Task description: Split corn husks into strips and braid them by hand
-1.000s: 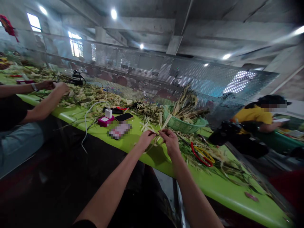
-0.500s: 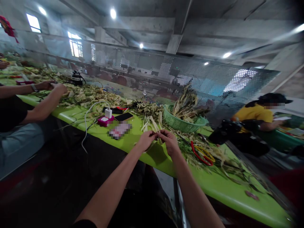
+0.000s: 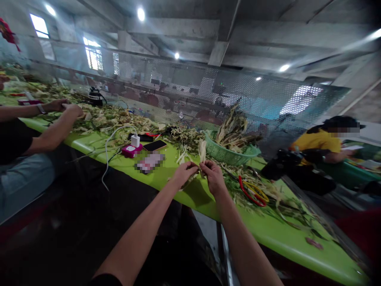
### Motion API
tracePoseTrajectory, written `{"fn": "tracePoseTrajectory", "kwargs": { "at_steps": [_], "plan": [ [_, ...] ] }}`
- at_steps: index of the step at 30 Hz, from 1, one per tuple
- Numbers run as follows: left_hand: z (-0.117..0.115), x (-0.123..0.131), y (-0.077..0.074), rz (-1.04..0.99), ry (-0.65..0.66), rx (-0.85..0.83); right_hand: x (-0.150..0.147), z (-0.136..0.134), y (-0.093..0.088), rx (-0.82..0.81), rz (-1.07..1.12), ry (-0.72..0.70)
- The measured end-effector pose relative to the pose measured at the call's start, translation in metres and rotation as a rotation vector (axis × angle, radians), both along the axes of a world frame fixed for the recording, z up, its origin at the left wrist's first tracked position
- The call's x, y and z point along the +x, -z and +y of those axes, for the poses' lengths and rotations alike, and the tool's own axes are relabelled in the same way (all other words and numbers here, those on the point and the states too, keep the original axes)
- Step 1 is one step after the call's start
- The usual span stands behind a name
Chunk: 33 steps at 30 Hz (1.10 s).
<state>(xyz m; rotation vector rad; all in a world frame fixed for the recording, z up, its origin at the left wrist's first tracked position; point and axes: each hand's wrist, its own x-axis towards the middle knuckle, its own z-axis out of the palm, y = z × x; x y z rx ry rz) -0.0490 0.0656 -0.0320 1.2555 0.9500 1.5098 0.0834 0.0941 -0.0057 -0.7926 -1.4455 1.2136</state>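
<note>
My right hand (image 3: 212, 174) pinches a pale, dry plant strip (image 3: 202, 151) between thumb and fingertips; the strip stands nearly upright above the fingers. Close beside it, my left hand (image 3: 185, 173) is closed in a pinch, thumb against fingers. What sits in that pinch, if anything, is too small to make out. Some pale plant bits show under the left fingers. Beyond the hands lie more pale strips (image 3: 182, 154) on the green table (image 3: 166, 176).
A green basket (image 3: 235, 157) of dried stalks stands past my right hand. Pliers with red and yellow handles (image 3: 253, 194) lie to the right. Left are a phone (image 3: 154, 145), a blurred flat item (image 3: 150, 162) and a charger (image 3: 135, 141). A co-worker's hands (image 3: 70, 109) work further left.
The pale strips that spread above both hands are now one upright strip in my right hand. My hands have drawn slightly apart.
</note>
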Motion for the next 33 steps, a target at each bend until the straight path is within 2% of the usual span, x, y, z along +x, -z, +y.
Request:
{"fn": "tracePoseTrajectory", "kwargs": {
  "at_steps": [10, 18, 23, 28, 33],
  "plan": [
    [-0.001, 0.002, -0.002, -0.145, 0.037, -0.035, -0.003, -0.003, -0.001, 0.012, -0.004, -0.035],
    [-0.003, 0.002, -0.007, -0.190, 0.038, -0.082, -0.004, -0.002, 0.003, 0.029, 0.046, 0.009],
    [-0.003, 0.001, -0.004, -0.150, 0.040, -0.092, -0.003, -0.001, 0.001, 0.037, 0.069, 0.019],
    [0.000, 0.001, 0.001, -0.089, 0.087, -0.044, -0.002, -0.003, -0.001, 0.087, -0.001, 0.006],
    [0.005, -0.001, 0.005, -0.087, 0.003, -0.041, -0.003, -0.005, -0.003, 0.101, -0.092, 0.058]
  ]
}}
